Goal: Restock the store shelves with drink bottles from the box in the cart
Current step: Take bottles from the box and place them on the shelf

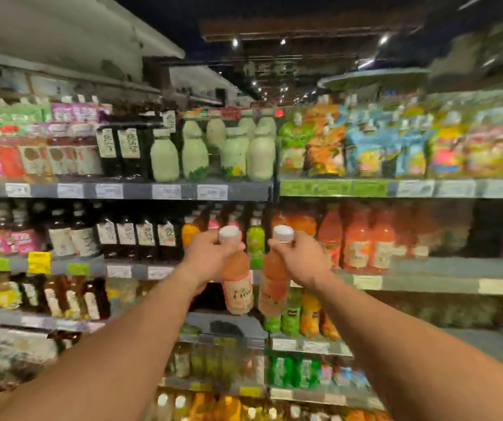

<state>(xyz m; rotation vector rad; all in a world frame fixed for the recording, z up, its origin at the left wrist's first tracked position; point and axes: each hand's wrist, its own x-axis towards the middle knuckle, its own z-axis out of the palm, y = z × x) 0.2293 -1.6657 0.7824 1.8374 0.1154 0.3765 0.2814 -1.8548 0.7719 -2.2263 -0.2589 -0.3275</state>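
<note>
Before the drinks shelving, the left hand [206,256] and right hand [300,258] are each clamped round the neck of a pink bottle: left bottle [238,284], right bottle [274,287], both in the air and not yet shelved. Matching orange-pink bottles [362,238] already fill part of the middle shelf [444,268], with bare space to their right. Cart and box are out of view, so what remains is unclear.

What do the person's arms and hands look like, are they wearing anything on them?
Both forearms are bare along all that shows, with no sleeves in view. The left hand and right hand wear no gloves. No watch, bracelet or ring can be seen, though the picture is blurry, so something small could be missed.
</note>
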